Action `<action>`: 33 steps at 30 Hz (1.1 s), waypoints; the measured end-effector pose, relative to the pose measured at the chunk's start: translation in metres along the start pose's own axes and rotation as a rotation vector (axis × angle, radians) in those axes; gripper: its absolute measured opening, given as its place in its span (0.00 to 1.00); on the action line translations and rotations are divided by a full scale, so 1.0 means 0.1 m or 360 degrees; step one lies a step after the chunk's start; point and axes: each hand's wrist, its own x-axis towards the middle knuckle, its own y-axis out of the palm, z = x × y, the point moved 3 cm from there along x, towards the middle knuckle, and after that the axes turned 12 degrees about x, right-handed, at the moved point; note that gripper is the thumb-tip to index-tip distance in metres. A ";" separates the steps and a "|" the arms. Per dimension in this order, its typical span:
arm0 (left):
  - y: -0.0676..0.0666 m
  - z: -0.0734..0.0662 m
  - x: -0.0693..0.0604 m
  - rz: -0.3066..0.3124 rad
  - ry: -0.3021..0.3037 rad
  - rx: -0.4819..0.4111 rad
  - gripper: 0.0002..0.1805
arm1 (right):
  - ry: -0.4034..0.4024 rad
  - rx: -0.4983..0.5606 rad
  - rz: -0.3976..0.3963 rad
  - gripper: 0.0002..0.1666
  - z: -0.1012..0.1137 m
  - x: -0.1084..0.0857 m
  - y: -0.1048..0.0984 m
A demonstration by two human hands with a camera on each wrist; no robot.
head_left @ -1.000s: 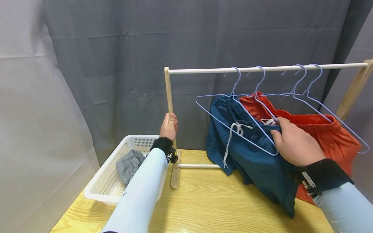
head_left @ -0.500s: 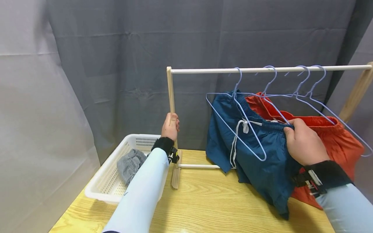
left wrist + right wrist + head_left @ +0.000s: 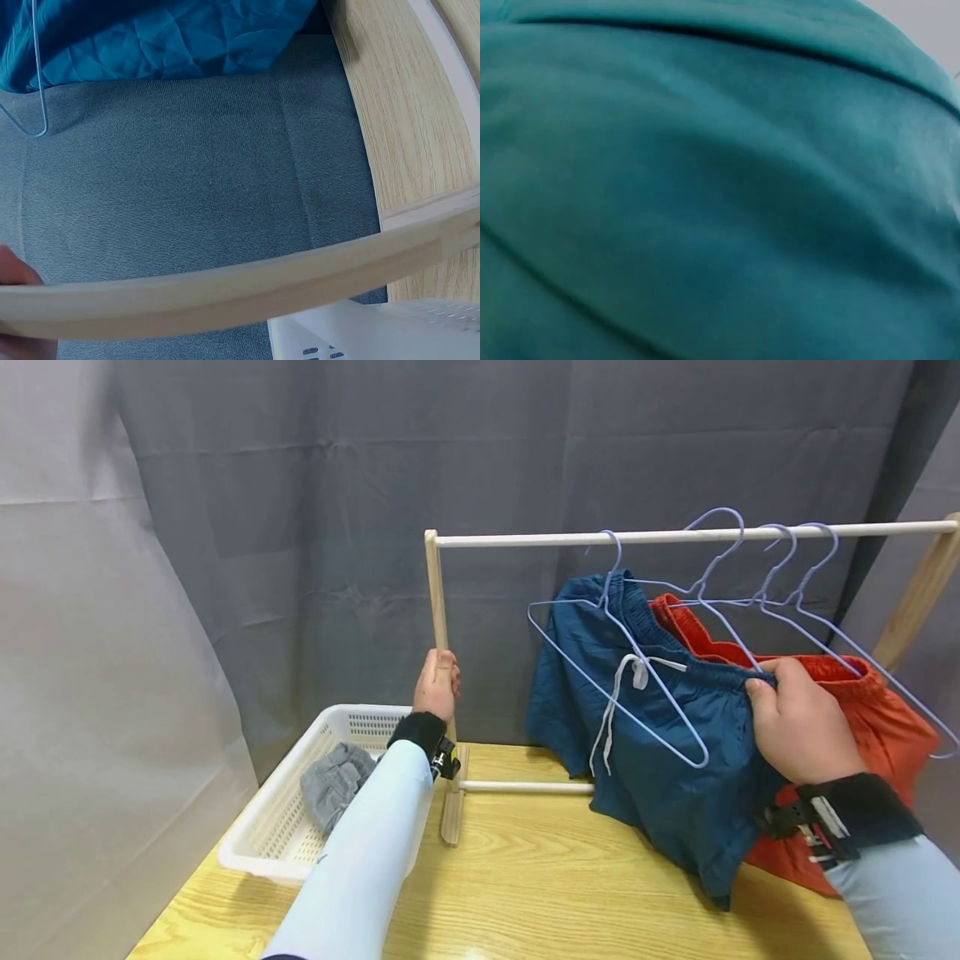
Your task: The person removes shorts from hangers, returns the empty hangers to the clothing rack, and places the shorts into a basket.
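My left hand (image 3: 437, 683) grips the wooden left post (image 3: 436, 589) of a clothes rack; in the left wrist view, fingers (image 3: 16, 270) curl round that post. With my right hand (image 3: 806, 722) I pinch the waistband of blue shorts (image 3: 675, 752) together with the lower arm of a lilac wire hanger (image 3: 726, 610). This hanger's hook stands raised above the white rail (image 3: 525, 540). A second wire hanger (image 3: 611, 597) hangs in front of the shorts, whose white drawstring (image 3: 618, 702) dangles. Blue cloth (image 3: 720, 180) fills the right wrist view, hiding that hand.
Behind the blue shorts hang red shorts (image 3: 885, 718), near several lilac hangers on the rail's right. A white basket (image 3: 258, 864) with a grey garment (image 3: 333, 785) stands left on the wooden table (image 3: 525, 877). The rack's lower bar (image 3: 525, 787) runs close above the tabletop. Grey curtain behind.
My right hand has shifted right with the blue shorts' waistband. The pinched hanger moved right and its hook rose above the rail. My left hand stays on the post.
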 end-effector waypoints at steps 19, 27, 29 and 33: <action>0.00 -0.02 -0.01 0.0007 -0.0018 -0.0016 0.23 | -0.0066 -0.0017 -0.0034 0.29 -0.09 -0.07 -0.13; -0.01 -0.03 -0.01 0.0013 -0.0021 -0.0010 0.24 | -0.0053 -0.0102 -0.0043 0.28 -0.10 -0.11 -0.14; -0.01 -0.02 -0.01 0.0017 -0.0023 -0.0021 0.26 | -0.0040 -0.0131 -0.0046 0.28 -0.11 -0.13 -0.14; -0.01 -0.02 -0.01 0.0018 -0.0028 -0.0021 0.25 | -0.0070 -0.0159 -0.0054 0.27 -0.15 -0.16 -0.14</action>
